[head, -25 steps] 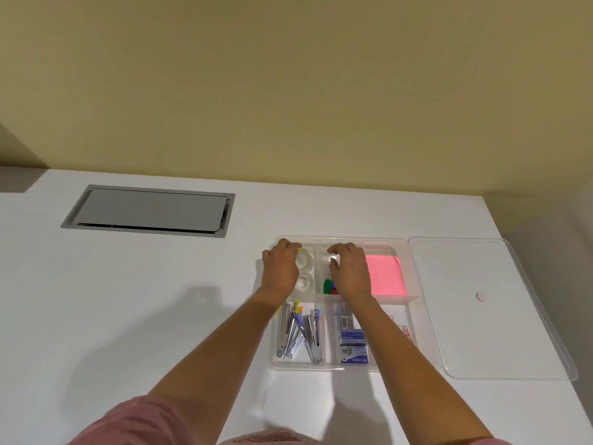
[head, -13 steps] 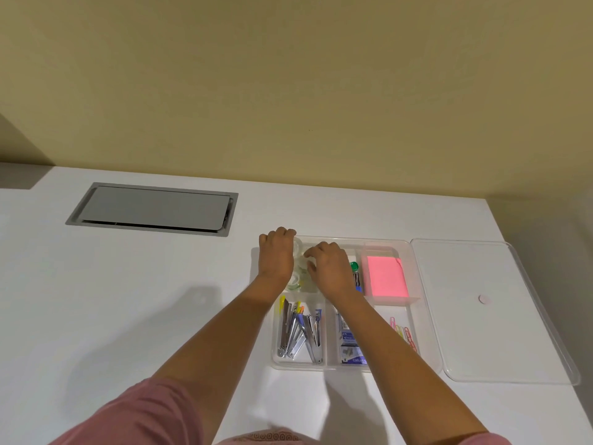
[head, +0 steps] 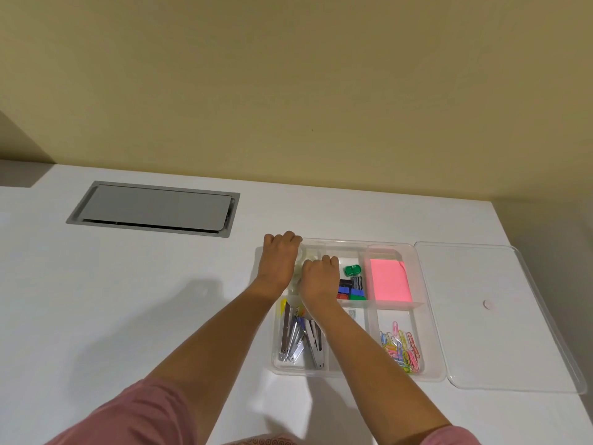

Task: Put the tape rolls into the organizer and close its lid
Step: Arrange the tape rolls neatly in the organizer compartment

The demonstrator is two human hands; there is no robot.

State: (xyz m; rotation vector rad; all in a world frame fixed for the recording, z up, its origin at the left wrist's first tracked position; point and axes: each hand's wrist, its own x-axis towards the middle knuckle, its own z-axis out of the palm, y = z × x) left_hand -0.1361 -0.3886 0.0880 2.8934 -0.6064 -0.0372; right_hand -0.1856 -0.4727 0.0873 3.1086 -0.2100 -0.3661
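Observation:
The clear plastic organizer point(head: 353, 243) lies open on the white table. Both my hands are in its back-left compartment. My left hand point(head: 279, 261) is curled knuckles-up over the far left corner. My right hand point(head: 319, 281) is curled just beside it, touching it. A clear tape roll point(head: 304, 257) shows only as a sliver between the two hands; the other rolls are hidden under them. The clear lid point(head: 475, 332) lies flat on the table against the organizer's right side.
Other compartments hold pink sticky notes point(head: 390, 279), green and blue clips point(head: 352, 277), metal staple removers point(head: 300, 335) and coloured paper clips point(head: 401, 346). A grey cable hatch point(head: 154, 208) is set into the table at back left. The table's right edge runs just past the lid.
My right hand has moved left from the middle back compartment into the back-left one, uncovering the clips. My left hand has shifted toward the far left corner.

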